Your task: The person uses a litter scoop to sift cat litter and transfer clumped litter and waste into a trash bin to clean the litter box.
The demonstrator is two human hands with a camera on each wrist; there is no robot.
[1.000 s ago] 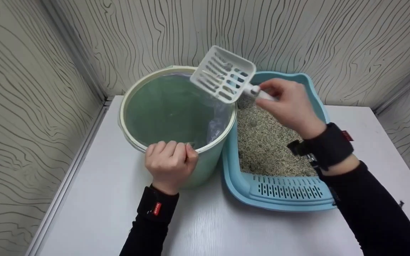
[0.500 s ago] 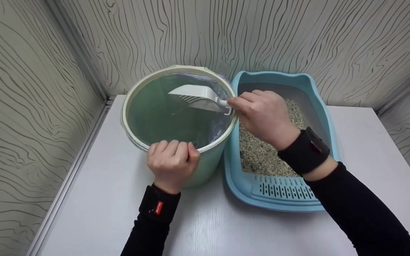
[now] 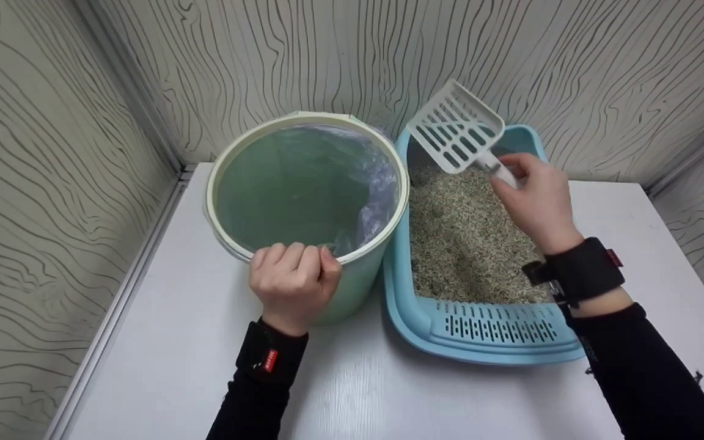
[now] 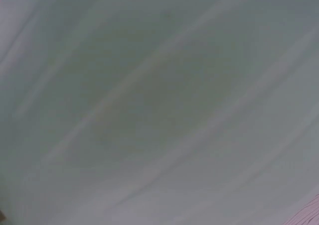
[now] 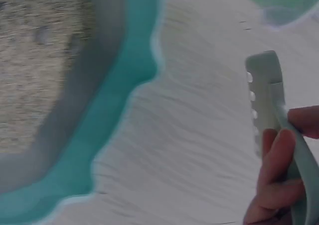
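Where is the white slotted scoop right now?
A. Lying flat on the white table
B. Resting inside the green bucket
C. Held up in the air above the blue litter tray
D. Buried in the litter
C: the right hand grips the handle of the scoop, whose slotted head is raised above the far end of the blue litter tray, clear of the green bucket.
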